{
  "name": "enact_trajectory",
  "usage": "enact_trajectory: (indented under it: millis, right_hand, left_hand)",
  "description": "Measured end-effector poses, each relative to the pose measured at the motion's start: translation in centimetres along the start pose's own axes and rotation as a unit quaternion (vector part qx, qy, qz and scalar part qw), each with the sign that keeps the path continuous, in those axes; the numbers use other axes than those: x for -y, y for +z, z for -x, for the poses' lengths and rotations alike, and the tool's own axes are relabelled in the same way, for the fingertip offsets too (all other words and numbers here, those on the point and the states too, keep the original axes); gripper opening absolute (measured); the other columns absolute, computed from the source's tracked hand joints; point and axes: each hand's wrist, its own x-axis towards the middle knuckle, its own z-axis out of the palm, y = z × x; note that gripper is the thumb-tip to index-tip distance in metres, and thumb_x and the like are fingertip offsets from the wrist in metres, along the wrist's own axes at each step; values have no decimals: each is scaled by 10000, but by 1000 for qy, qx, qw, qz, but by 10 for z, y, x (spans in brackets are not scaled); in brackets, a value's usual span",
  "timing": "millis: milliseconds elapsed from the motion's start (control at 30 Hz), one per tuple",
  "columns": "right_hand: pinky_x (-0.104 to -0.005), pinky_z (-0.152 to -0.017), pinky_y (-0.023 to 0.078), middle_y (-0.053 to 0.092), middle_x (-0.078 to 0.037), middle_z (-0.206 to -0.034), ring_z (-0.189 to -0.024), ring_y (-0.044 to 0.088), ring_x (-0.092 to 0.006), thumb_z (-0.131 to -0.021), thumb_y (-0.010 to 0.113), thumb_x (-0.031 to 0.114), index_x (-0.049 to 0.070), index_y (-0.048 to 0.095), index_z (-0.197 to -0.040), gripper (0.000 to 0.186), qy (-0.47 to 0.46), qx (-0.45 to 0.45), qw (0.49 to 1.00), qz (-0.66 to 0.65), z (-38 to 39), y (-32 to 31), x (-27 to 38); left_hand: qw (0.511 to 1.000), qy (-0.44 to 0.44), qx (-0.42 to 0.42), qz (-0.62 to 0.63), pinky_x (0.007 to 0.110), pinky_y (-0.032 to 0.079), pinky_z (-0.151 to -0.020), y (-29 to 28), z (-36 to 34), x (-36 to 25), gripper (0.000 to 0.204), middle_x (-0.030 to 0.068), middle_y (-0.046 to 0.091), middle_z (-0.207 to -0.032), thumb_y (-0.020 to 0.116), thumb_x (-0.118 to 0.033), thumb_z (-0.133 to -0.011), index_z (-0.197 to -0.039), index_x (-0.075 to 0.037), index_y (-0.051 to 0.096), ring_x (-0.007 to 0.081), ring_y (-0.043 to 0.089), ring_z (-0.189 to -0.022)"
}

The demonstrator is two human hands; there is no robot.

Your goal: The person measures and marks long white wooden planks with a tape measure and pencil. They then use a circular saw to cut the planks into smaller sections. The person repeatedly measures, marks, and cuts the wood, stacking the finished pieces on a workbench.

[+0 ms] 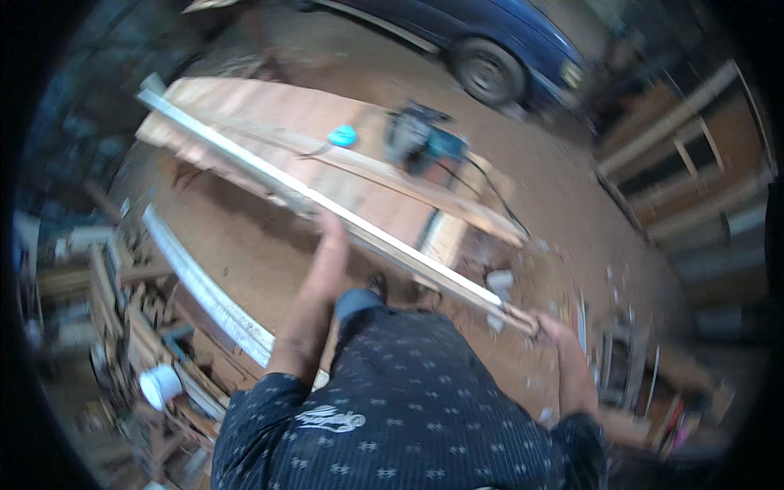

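My right hand (554,328), at 4 o'clock, has its fingers closed on the near end of a long wooden strip (400,251) with a pale upper face. My left hand (330,227), between 9 and 10 o'clock, contacts the strip partway along; blur hides its fingers, so I cannot tell whether they are curled or spread. The strip runs from 10 o'clock to 4 o'clock, along the near side of a plank-topped bench (269,102); whether it rests on that edge cannot be determined.

On the bench, a loose wooden batten (384,173) crosses at 12 o'clock, a cyan object (343,135) sits at 11 o'clock, and a teal-and-black corded power tool (437,147) stands at 1 o'clock.

Step in hand, as I judge it: two-handed positioning of the strip. The next move calls for matched support at both grips and clearance from the power tool.
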Motion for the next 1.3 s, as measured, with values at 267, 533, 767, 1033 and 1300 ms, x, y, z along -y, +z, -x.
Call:
enact_trajectory:
  millis: [267,533,767,1033,1300]
  right_hand:
    - [-341,-645,573,664,-78,-833,-688,649,-199,-1030,513,440,83,642,-1109,388,-68,-32,953,-294,-12,-2,-68]
    - [-368,-657,598,677,-125,-864,-729,711,-250,-1018,565,469,28,620,-1106,453,-127,-57,915,-379,-29,14,-86]
    - [-339,-643,606,687,-82,-856,-706,706,-199,-973,620,518,33,649,-1117,507,-137,-72,905,-397,-35,21,-89]
    - [-373,-727,612,700,-123,-935,-788,714,-244,-992,595,496,34,644,-1187,504,-113,-20,908,-403,-20,25,-69]
    - [-346,-918,554,663,-124,-1289,-1072,668,-210,-1000,626,336,18,522,-1436,550,-106,-134,946,-277,-9,22,-50]
  left_hand:
    - [987,25,55,-150,501,337,-1190,38,60,-41,815,165,334,-1611,284,-622,-1056,-1604,-26,186,356,412,-1431]
    - [980,-85,178,-29,523,383,-1177,22,43,-44,819,187,333,-1621,176,-611,-1057,-1586,10,251,404,407,-1439]
    - [967,-58,226,-106,587,427,-1125,1,29,-49,848,172,368,-1603,189,-683,-1036,-1591,-49,279,409,424,-1423]
    - [975,-36,185,-116,580,509,-1022,12,55,-50,889,192,397,-1569,228,-721,-1012,-1580,-40,286,415,496,-1355]
    - [953,-11,-18,-302,458,648,-683,-12,59,-70,781,231,644,-1205,493,-556,-1032,-1352,156,474,345,726,-941]
